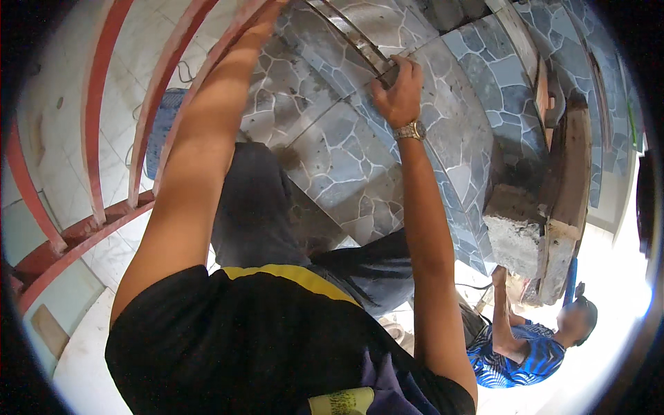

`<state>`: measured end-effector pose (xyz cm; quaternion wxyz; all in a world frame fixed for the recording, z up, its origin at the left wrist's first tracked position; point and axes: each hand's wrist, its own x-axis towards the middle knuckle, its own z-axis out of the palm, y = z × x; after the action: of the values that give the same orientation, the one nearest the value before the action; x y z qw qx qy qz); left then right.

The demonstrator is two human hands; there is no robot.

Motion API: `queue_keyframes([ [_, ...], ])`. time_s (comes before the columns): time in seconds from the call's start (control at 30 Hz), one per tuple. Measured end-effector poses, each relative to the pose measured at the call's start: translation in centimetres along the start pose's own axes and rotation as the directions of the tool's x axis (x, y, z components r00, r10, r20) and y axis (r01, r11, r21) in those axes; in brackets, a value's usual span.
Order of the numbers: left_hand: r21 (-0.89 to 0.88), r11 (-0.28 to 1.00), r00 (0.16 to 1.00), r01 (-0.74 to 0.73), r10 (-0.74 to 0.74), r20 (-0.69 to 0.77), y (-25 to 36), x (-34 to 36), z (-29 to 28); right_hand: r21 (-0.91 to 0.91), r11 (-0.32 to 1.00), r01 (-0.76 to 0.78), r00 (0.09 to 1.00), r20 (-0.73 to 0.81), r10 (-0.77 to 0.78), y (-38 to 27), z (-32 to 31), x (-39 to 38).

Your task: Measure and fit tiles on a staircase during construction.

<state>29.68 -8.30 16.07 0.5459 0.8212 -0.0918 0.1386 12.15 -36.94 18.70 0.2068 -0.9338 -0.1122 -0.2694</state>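
Note:
My right hand (400, 93), with a metal-band watch (410, 130) on its wrist, is closed round the near end of a long, narrow metal bar (356, 38). The bar slants up and left over the stone-patterned tiles (332, 149) and runs out of the picture at the top. My left arm (207, 111) stretches forward along the red metal bars; its hand lies beyond the upper edge, so what it touches is hidden.
Red railing bars (93, 111) stand at left, with a blue mat (163, 128) behind them. A rough concrete block (515, 228) and wooden boards (564, 207) are at right. Another person (526, 349) in a blue patterned shirt is at lower right.

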Motion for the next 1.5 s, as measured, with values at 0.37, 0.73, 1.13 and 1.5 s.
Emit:
queue_keyframes([
  [0.37, -0.006, 1.0, 0.999, 0.031, -0.031, -0.022, -0.5, 0.2, 0.0, -0.021, 0.999, -0.024, 0.999, 0.043, 0.025, -0.3, 0.1, 0.1],
  [0.73, -0.016, 0.999, 0.999, 0.034, -0.035, -0.038, -0.4, -0.1, 0.0, -0.01, 1.0, 0.012, 1.0, 0.019, -0.012, -0.3, -0.1, 0.2],
  [1.13, -0.032, 0.998, 0.998, 0.049, -0.051, -0.044, -0.7, -0.4, -0.3, 0.003, 1.0, -0.025, 0.998, 0.051, 0.025, 0.1, 0.2, 0.1],
  [1.5, -0.053, 0.997, 0.999, 0.052, -0.053, -0.01, -2.2, -0.3, 0.3, -0.041, 0.999, 0.013, 0.997, 0.073, -0.01, 0.1, -0.4, -0.1],
])
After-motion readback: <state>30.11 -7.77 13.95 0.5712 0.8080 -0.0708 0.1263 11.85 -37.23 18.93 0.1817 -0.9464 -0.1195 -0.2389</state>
